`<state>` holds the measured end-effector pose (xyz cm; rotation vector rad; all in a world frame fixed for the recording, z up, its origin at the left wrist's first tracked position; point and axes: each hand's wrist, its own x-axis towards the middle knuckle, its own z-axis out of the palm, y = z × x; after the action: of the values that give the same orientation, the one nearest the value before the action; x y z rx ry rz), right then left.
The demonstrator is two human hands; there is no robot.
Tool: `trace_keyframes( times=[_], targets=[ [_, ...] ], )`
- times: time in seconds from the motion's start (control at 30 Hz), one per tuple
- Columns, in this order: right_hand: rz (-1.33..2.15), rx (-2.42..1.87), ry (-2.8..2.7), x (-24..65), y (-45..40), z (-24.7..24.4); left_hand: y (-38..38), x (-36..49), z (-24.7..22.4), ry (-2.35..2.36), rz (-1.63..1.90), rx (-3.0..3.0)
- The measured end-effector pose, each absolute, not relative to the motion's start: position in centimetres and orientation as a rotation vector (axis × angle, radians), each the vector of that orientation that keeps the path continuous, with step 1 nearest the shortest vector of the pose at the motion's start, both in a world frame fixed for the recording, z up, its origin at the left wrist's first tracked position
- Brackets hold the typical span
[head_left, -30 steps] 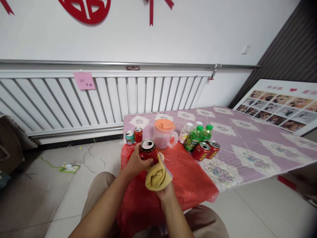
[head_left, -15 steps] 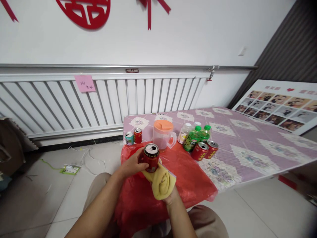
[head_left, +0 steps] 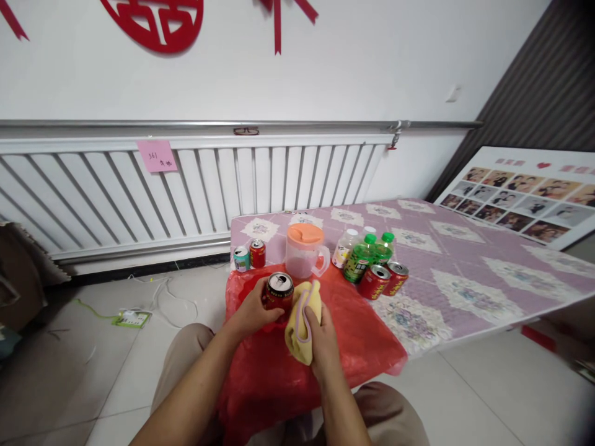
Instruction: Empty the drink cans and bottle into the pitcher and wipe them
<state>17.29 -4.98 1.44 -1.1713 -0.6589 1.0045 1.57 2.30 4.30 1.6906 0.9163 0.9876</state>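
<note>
My left hand (head_left: 261,310) is wrapped round a dark red drink can (head_left: 277,295), its opened top facing up toward me. A folded yellow cloth (head_left: 300,328) with a purple edge is gripped in my right hand (head_left: 323,341), thumb on its near side. The cloth is close beside the can; whether they touch I cannot tell. Both hands are over a red plastic sheet (head_left: 353,337) that covers the near corner of the table. Just behind the can stands a clear pitcher (head_left: 297,260) with an orange lid.
A teal can (head_left: 241,259) and a small red can (head_left: 257,253) stand at the left. Right of the pitcher are green bottles (head_left: 359,260), a white-capped bottle (head_left: 344,249) and two red cans (head_left: 374,282). A radiator (head_left: 209,186) runs behind the patterned table (head_left: 465,260).
My right hand has turned and drawn the yellow cloth away from under the can to its right side. My left hand has lowered the can slightly, to the left.
</note>
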Motion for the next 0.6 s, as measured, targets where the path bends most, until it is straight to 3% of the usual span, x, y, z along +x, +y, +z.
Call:
trace_keyframes(
  times=[0.3, 0.6],
  targets=[
    [0.58, -1.329, -1.181, 17.1, -4.6, 2.9, 2.0, 2.9, 3.8, 0.944, 1.095, 1.614],
    [1.148, -1.164, -0.724, 16.0, -5.3, -0.1, 1.4, 2.4, 4.9, 1.035, 1.126, 1.454]
  ],
)
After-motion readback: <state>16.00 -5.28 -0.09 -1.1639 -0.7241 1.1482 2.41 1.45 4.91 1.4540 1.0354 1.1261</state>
